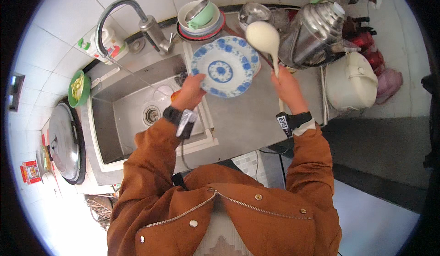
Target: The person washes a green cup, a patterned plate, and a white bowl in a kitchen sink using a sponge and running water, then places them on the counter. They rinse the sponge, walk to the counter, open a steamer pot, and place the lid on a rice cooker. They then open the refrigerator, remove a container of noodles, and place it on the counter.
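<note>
My left hand (189, 92) grips the near left rim of a white plate with blue flowers (220, 72). Another blue-flowered plate (253, 58) lies partly beneath it, at the right. My right hand (288, 88) holds a cream-coloured rice paddle or ladle (263, 37) by its handle, with the broad end up. To the left is a stainless-steel sink (127, 118), and a thin stream of water runs into it from the curved faucet (121, 1). Something orange, mostly hidden by my left hand, shows in the sink.
Behind the plates stand stacked bowls (202, 18). A metal kettle (311, 32) and a white rice cooker (350, 82) are at the right. A green bowl of cut food (79, 89) and a large lidded pan (65, 142) stand left of the sink.
</note>
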Motion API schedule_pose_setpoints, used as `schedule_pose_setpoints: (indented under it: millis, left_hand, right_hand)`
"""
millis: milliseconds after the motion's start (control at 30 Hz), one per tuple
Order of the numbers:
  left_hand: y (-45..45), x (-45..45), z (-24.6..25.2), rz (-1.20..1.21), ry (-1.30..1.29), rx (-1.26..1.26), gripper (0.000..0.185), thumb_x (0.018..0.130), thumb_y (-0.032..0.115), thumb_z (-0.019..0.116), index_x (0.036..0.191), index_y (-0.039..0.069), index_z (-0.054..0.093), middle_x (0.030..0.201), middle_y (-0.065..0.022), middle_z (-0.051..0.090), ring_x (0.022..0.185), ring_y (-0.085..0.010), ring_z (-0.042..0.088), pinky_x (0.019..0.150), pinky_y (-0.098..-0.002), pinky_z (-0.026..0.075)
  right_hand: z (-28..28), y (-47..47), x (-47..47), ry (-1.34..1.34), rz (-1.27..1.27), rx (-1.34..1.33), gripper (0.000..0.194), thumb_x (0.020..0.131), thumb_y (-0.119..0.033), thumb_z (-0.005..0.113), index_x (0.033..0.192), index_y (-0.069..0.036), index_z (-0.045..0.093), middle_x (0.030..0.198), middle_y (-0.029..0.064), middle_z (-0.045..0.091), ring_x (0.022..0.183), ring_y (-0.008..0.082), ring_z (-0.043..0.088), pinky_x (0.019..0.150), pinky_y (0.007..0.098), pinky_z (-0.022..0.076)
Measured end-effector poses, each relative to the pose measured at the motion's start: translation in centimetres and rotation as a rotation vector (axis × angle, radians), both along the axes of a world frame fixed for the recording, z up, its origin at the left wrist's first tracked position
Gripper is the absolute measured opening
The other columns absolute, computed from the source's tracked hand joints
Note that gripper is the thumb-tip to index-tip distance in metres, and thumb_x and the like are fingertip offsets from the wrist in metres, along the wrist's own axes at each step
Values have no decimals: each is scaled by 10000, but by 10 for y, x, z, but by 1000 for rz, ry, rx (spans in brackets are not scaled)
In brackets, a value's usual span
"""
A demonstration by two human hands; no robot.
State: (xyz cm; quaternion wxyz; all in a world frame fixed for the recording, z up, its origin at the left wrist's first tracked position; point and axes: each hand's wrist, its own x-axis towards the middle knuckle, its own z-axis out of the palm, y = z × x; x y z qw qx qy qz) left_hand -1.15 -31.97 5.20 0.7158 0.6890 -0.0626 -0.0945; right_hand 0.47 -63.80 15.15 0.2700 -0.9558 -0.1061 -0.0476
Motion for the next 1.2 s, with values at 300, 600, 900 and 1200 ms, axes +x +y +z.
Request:
schedule_pose_setpoints:
  millis: [300, 600, 900, 1200]
  left_hand:
    - [-58, 51, 1, 434, 453, 10, 322, 846, 208, 575, 1096, 5, 584, 971, -116, 642, 847, -208, 617, 683, -336, 487]
    - [-4, -13, -16, 401, 305, 166, 496, 831, 197, 624, 1283, 86, 453, 1021, -60, 573, 859, -144, 557, 759, -289, 473]
    - [190, -118, -23, 116, 648, 251, 325, 875, 223, 513, 1165, 81, 558, 923, 5, 588, 867, -87, 552, 731, -257, 453]
    - [279, -135, -46, 218, 610, 174, 296, 871, 227, 517, 1122, 83, 578, 926, 8, 599, 864, -92, 557, 738, -256, 436]
  right_hand:
    - [-51, -15, 20, 100, 105, -234, 236, 821, -175, 564, 998, -39, 485, 962, 201, 577, 898, 399, 565, 753, 478, 452]
    - [-73, -21, 36, 72, 151, -252, 354, 775, -183, 632, 1082, -55, 510, 1007, 184, 574, 922, 383, 563, 767, 455, 458]
    - [-34, 18, 23, -201, 88, -447, 540, 725, -260, 715, 1203, -89, 532, 1246, 121, 515, 1124, 318, 499, 923, 455, 382]
    - [-56, 260, -16, 347, 603, -315, 241, 830, -224, 575, 1008, -70, 629, 948, 138, 648, 894, 321, 614, 765, 399, 485]
